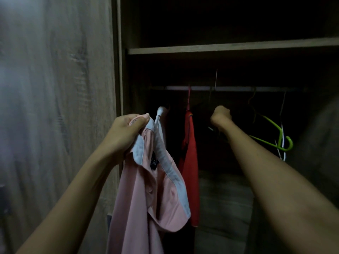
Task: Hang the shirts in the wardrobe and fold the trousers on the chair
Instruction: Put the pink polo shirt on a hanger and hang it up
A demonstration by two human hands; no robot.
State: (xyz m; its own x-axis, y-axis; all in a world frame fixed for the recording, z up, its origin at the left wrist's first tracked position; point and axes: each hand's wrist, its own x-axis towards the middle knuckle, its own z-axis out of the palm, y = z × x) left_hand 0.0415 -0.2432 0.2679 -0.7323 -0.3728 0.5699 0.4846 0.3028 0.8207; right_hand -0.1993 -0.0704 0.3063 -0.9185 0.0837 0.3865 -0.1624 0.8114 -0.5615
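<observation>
The left hand is clamped on the collar of a pink shirt, bunching the white collar band in its fist at chest height just outside the wardrobe's left edge; the shirt hangs straight down from that grip, its long axis vertical, the neck opening sagging toward the right. The right hand reaches deeper into the wardrobe, curled into a fist below the rail; it seems to be closed on a dark hanger, but the shadow there is too deep to tell what, if anything, it holds. So the shirt lies to the left of and nearer than the right hand, with a red garment hanging from the rail between the two hands. A pale garment hangs just behind the pink shirt's collar. To the right of the right forearm a green hanger dangles empty, with a white one beside it. The coming move likely turns on bringing a hanger from the right side across to the collar held on the left, then lifting both up to the rail above. No trousers or chair are in view.
</observation>
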